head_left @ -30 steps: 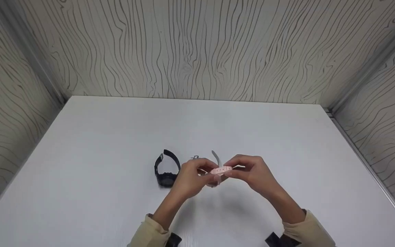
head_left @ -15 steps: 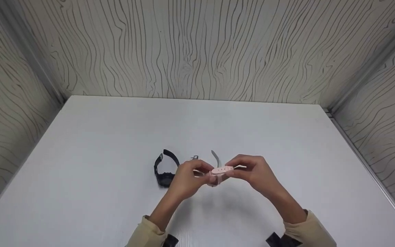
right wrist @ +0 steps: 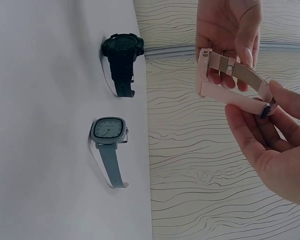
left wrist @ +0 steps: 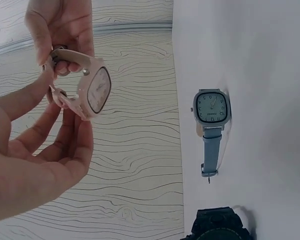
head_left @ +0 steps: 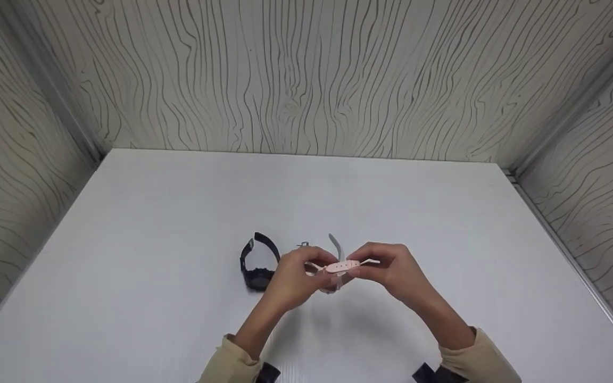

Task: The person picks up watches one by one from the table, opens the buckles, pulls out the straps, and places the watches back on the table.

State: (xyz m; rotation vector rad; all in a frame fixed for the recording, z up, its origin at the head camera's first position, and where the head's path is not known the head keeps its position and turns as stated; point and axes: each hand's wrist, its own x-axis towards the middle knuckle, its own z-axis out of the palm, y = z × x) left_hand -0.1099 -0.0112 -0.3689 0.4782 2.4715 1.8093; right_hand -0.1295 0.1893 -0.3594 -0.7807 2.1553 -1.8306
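Observation:
A pink wristwatch (head_left: 342, 266) with a squarish face is held above the table, between both hands. Its strap is bent round into a loop, and small holes show along the strap piece that faces up. My left hand (head_left: 293, 279) pinches the strap from the left with thumb and fingers. From the right, my right hand (head_left: 394, 266) pinches the strap where its two ends meet, near a dark buckle (right wrist: 265, 110). The watch face (left wrist: 99, 90) points away from me in the left wrist view. Fingers partly hide the strap ends.
A grey-blue square watch (left wrist: 212, 107) stands on the white table (head_left: 179, 213) behind the hands, mostly hidden in the head view. To its left is a black watch (head_left: 258, 279) with its strap curved upward. Wood-patterned panels (head_left: 290, 80) enclose the table.
Both hands stay nearly in place, shifting only slightly. More of the pink strap's rounded tip shows beside the left fingers than a second ago.

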